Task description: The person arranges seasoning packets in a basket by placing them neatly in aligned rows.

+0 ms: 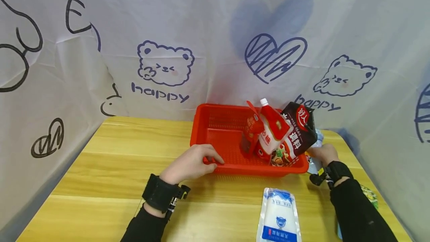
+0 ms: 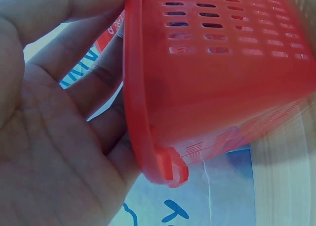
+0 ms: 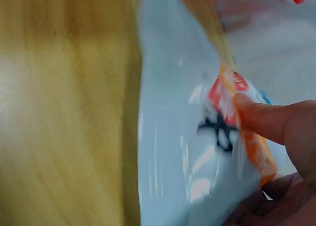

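Observation:
The red plastic basket sits at the back of the table. My left hand grips its front rim near the left corner, fingers over the edge; the left wrist view shows the fingers behind the basket rim. To the right of the basket, my right hand pinches a glossy white plastic packet with an orange and red part, thumb on the coloured part. Leaning in the basket's right half are a red packet, a red-and-white capped sugar pouch and a black seasoning packet.
A white-and-blue salt pouch lies on the table in front of the basket. Partly hidden by my right sleeve is a green round thing near the right edge. White cloth with drawings hangs behind and at both sides.

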`<control>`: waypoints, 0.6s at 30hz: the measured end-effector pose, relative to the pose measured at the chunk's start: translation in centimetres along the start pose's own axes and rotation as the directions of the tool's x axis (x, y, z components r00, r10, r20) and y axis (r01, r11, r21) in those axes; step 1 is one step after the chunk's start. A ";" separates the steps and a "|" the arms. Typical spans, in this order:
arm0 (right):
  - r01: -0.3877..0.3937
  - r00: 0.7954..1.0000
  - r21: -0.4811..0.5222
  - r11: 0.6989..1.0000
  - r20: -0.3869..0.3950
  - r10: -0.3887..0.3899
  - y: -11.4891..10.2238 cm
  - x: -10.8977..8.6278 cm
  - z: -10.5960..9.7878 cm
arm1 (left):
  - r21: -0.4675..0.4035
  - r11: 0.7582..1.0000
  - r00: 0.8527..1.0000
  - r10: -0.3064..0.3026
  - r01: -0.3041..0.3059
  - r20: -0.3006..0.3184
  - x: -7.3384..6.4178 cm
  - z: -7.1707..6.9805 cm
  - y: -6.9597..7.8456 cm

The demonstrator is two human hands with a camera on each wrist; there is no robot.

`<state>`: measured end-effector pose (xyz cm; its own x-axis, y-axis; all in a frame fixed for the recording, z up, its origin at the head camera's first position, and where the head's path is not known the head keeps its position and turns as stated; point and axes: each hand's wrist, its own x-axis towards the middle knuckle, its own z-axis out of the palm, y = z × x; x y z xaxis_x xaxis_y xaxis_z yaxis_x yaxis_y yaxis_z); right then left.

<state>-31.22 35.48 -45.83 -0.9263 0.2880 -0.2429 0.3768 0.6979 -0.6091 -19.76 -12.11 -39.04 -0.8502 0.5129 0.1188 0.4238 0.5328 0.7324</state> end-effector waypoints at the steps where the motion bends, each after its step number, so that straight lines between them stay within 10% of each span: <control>1: -0.008 1.000 0.003 1.000 0.012 0.008 -0.1 -0.1 -0.1 | 0.000 1.000 1.000 -0.001 0.001 0.000 0.0 -0.1 0.1; 10: -0.045 0.996 0.099 0.994 0.075 0.038 0.2 -1.2 -1.4 | 0.006 1.000 1.000 0.001 -0.001 0.002 0.1 0.0 0.3; 18: 0.086 0.987 0.091 0.992 -0.144 -0.072 1.8 -3.7 -1.5 | 0.005 1.000 1.000 -0.002 0.002 0.004 0.2 0.0 0.3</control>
<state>-27.11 36.69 -44.88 -0.9404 0.3286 -0.0872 0.2940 0.6571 -0.6941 -19.81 -11.83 -38.74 -0.8495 0.5150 0.1148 0.4241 0.5370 0.7292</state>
